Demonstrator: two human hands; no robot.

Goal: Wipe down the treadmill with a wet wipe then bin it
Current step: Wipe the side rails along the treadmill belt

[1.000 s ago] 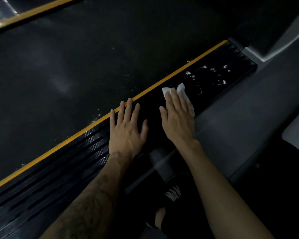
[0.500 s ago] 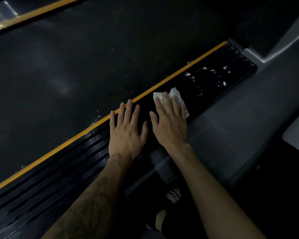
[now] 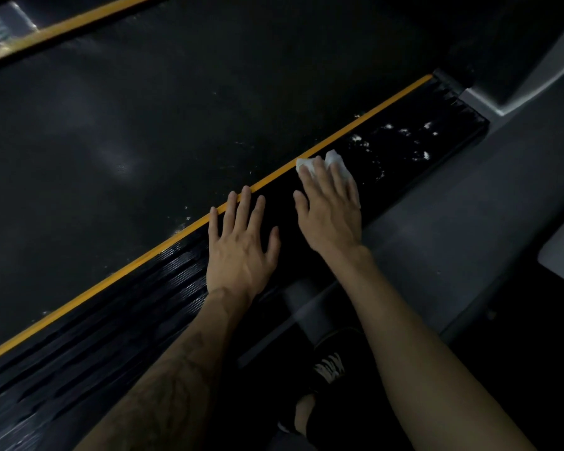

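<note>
The treadmill fills the view: a dark running belt (image 3: 176,118) and a black ribbed side rail (image 3: 118,320) divided by a yellow stripe (image 3: 365,120). A white wet wipe (image 3: 334,162) lies on the side rail just right of the stripe. My right hand (image 3: 331,209) presses flat on the wipe with straight fingers, most of the wipe hidden beneath them. My left hand (image 3: 241,242) rests flat on the rail beside it, fingertips touching the stripe, holding nothing. White specks (image 3: 404,138) dot the rail beyond the wipe.
A grey floor strip (image 3: 463,222) runs along the rail's right side. A grey upright's base (image 3: 515,92) stands at the rail's far end. My black shoe (image 3: 329,366) is on the floor below my arms. Another yellow stripe (image 3: 62,27) edges the belt's far side.
My right hand slid the wipe back toward my left hand, then forward a little along the rail. My left hand has stayed put.
</note>
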